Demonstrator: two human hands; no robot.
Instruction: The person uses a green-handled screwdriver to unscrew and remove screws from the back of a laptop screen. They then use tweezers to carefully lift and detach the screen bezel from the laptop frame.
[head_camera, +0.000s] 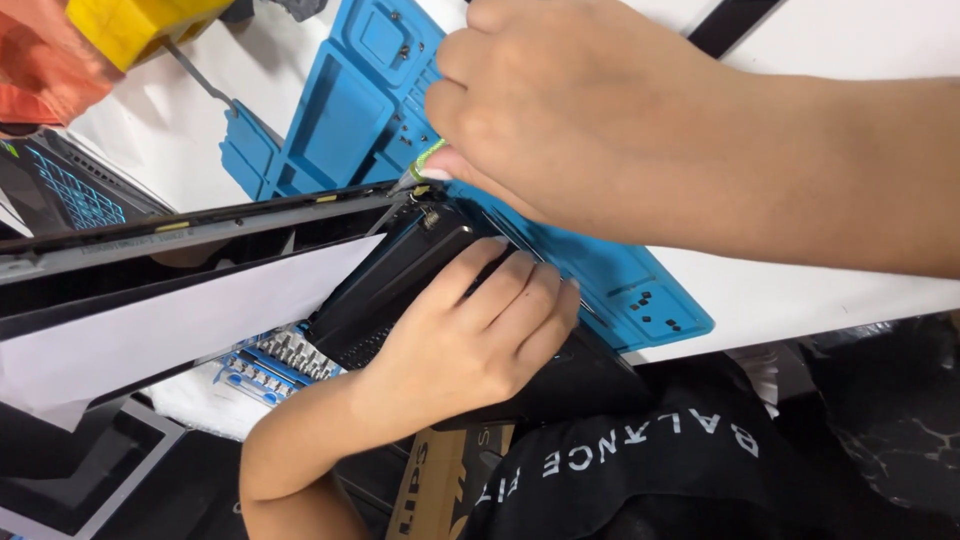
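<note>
The left hand (470, 335) is clamped around the black plastic laptop body (400, 275), propped at the white worktop (780, 290) edge over a blue silicone repair mat (620, 280). The right hand (560, 110) pinches a thin green-tipped screwdriver (424, 165) at the hinge corner. Loose screws on the mat suggest disassembly is partly done; the hinge screw remains.

arms: bare, no sleeves | garment (640, 470): black, white lettering
</note>
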